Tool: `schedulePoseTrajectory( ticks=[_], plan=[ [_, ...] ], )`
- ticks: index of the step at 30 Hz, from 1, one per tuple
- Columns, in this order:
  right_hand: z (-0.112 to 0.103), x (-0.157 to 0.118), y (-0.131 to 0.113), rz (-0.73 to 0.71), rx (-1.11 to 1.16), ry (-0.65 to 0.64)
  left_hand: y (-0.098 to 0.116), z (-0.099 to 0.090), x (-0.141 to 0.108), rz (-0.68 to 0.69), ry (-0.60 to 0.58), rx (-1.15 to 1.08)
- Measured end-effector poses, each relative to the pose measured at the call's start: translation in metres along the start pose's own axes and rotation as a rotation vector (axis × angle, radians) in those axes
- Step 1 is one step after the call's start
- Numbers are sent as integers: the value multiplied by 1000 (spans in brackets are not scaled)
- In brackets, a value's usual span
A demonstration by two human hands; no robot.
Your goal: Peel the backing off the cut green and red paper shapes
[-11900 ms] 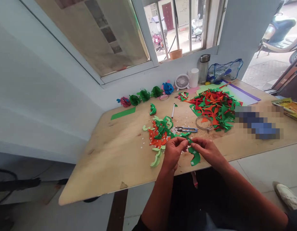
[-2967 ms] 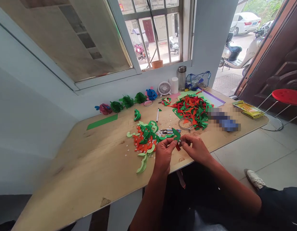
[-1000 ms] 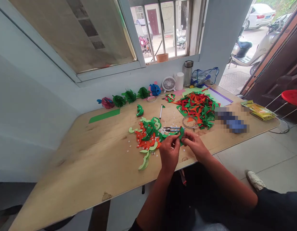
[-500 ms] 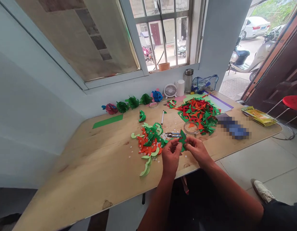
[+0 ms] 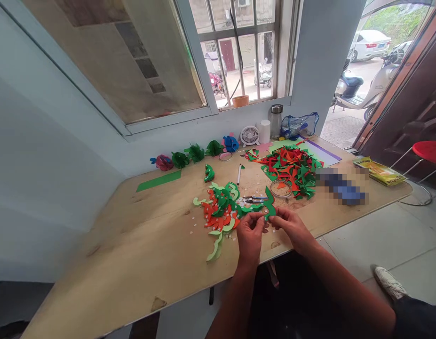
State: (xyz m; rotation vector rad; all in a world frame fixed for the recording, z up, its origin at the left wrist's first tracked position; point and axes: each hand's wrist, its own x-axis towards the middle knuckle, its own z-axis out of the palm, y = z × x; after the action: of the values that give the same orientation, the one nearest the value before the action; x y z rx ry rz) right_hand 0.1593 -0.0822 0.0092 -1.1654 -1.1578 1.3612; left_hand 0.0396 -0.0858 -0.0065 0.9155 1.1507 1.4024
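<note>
A wavy green cutout (image 5: 269,203) stands upright between my hands above the table's front edge. My left hand (image 5: 251,230) pinches its lower left end. The fingertips of my right hand (image 5: 290,227) are closed on its lower right side. Just left of my hands lies a pile of curved green, orange and pale green pieces (image 5: 221,209) with small white squares on them. Snips (image 5: 256,199) lie behind my hands, partly over white bits. A metal ring (image 5: 281,188) rests beside a heap of red, orange and green scraps (image 5: 291,167).
Along the wall of the wooden table (image 5: 133,245) stand green paper shapes (image 5: 196,152), a small fan (image 5: 249,135), a white cylinder (image 5: 264,131) and a glass bottle (image 5: 276,121). A pen (image 5: 238,174) lies mid-table. A yellow packet (image 5: 380,170) sits at the right.
The green cutout now shows more of its length above my fingers. My right hand's fingers have shifted down to its lower end.
</note>
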Motion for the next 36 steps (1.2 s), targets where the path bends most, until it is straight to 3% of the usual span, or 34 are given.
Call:
schedulePoseTrajectory(
  ticks=[7,12,15,19,24,27,36],
  plan=[
    [-3,-2,1,-73,-115,92,-2,0,-5,71,-27,64],
    [-7,1,8,-105,-138,129,-3,-3,-13,572,88,588],
    [-7,0,12,-138,-178,141,-7,-1,-13,697,61,763],
    [-4,-4,13,-221,-374,162,-8,-2,-13,604,11,678],
    [2,-9,9,-282,-498,99,-10,-13,-10,229,-65,349],
    [4,-11,4,-317,-522,97,-11,-18,-6,83,-62,224],
    [16,-15,5,-320,-552,79,-8,-30,-13,66,-34,221]
  ],
)
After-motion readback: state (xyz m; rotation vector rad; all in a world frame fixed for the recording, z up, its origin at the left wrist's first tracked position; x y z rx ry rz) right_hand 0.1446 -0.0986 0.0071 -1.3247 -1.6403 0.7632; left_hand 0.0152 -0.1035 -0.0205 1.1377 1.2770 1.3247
